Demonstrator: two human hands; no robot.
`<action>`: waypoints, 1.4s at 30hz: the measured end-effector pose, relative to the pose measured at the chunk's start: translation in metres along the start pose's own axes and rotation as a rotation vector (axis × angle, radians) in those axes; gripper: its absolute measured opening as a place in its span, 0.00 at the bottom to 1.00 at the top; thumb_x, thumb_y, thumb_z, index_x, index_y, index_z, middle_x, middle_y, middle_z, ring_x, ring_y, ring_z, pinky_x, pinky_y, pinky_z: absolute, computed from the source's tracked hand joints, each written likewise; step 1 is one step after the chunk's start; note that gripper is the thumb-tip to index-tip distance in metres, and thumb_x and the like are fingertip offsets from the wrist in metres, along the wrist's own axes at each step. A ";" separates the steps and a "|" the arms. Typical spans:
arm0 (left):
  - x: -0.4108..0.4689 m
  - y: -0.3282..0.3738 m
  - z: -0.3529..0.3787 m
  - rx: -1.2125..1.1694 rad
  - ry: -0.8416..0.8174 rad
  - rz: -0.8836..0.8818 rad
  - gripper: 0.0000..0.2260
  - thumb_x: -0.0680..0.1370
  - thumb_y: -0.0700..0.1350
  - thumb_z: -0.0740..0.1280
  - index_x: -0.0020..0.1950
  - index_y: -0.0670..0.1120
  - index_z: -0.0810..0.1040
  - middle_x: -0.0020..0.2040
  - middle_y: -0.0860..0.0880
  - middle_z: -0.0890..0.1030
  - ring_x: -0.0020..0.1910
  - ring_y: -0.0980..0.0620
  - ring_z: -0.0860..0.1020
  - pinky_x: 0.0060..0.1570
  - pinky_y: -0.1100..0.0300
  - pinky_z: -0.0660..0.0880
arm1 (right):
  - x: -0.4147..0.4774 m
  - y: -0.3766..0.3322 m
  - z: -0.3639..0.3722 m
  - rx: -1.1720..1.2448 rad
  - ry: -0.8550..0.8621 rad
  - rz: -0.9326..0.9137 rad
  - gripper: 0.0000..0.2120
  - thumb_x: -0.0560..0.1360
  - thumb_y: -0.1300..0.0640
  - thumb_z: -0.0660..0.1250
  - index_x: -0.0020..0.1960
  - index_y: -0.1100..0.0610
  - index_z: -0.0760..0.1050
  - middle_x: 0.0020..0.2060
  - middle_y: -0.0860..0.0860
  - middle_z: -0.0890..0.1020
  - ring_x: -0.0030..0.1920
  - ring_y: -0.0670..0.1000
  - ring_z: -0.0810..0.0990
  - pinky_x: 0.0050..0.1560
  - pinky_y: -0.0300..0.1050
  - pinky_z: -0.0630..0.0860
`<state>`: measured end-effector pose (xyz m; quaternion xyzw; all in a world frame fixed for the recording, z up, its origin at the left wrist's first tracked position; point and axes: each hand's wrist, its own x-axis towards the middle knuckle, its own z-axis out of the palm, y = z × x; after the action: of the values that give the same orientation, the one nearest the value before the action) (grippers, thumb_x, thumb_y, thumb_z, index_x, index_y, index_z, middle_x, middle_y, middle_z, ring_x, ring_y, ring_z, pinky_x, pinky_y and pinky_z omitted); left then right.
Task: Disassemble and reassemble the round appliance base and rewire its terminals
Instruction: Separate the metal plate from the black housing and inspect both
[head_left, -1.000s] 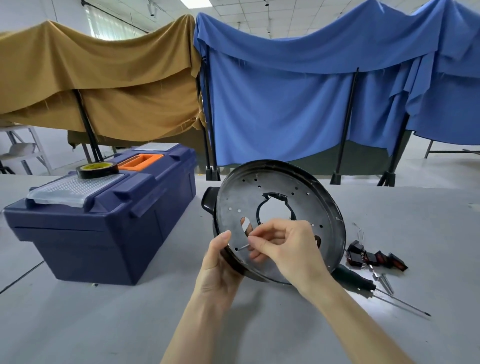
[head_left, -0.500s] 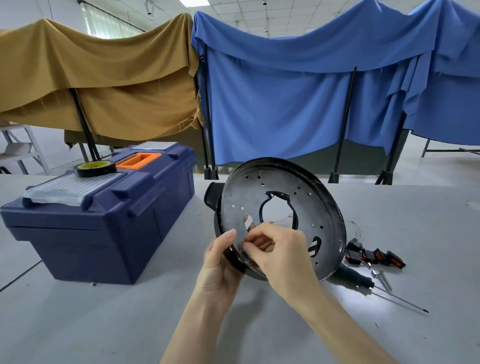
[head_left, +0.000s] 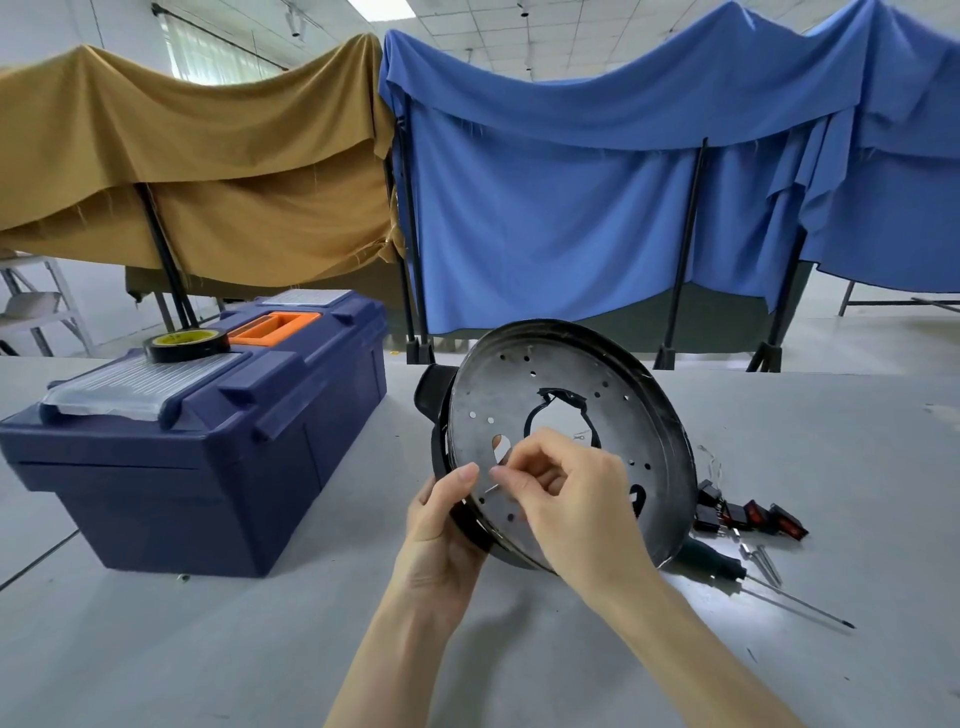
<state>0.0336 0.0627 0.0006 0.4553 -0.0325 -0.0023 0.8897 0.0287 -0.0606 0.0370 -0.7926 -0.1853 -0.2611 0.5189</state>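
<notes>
The round appliance base is a dark metal disc with several small holes and a central cut-out. It stands tilted on its edge on the grey table, its flat underside facing me. My left hand grips its lower left rim, thumb on the face. My right hand is in front of the disc and pinches a thin metal screw, its tip close to the disc's lower left holes. A black handle stub sticks out behind the disc's left side.
A dark blue toolbox with an orange latch stands at the left, a roll of black tape on its lid. Right of the disc lie black and red terminal parts, loose screws and a screwdriver. Draped cloth screens stand behind the table.
The disc has stayed tilted in my left hand. My right hand dipped in against the disc's face, then drew back slightly, still pinching the screw near the lower left holes.
</notes>
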 end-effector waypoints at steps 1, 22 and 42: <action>0.000 0.000 -0.002 -0.005 -0.011 0.001 0.31 0.63 0.51 0.73 0.62 0.38 0.79 0.62 0.34 0.78 0.59 0.37 0.78 0.62 0.43 0.72 | 0.002 0.000 -0.003 0.011 0.060 -0.013 0.08 0.72 0.60 0.75 0.36 0.57 0.78 0.29 0.44 0.81 0.29 0.47 0.79 0.36 0.44 0.77; 0.006 -0.005 -0.033 0.090 -0.147 -0.090 0.26 0.65 0.56 0.70 0.61 0.50 0.82 0.63 0.47 0.81 0.61 0.51 0.80 0.50 0.57 0.80 | 0.039 0.090 -0.081 0.084 0.366 0.370 0.05 0.83 0.59 0.59 0.51 0.59 0.71 0.42 0.56 0.79 0.39 0.52 0.75 0.40 0.45 0.72; 0.001 0.004 -0.020 0.136 -0.226 0.057 0.40 0.64 0.48 0.71 0.76 0.59 0.63 0.71 0.48 0.74 0.68 0.43 0.74 0.66 0.40 0.70 | 0.038 0.109 -0.082 0.317 0.331 0.567 0.12 0.84 0.50 0.57 0.46 0.54 0.73 0.42 0.57 0.75 0.44 0.55 0.72 0.47 0.53 0.71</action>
<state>0.0356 0.0809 -0.0075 0.5102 -0.1457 -0.0260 0.8472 0.1024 -0.1779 0.0071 -0.6693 0.0903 -0.1997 0.7099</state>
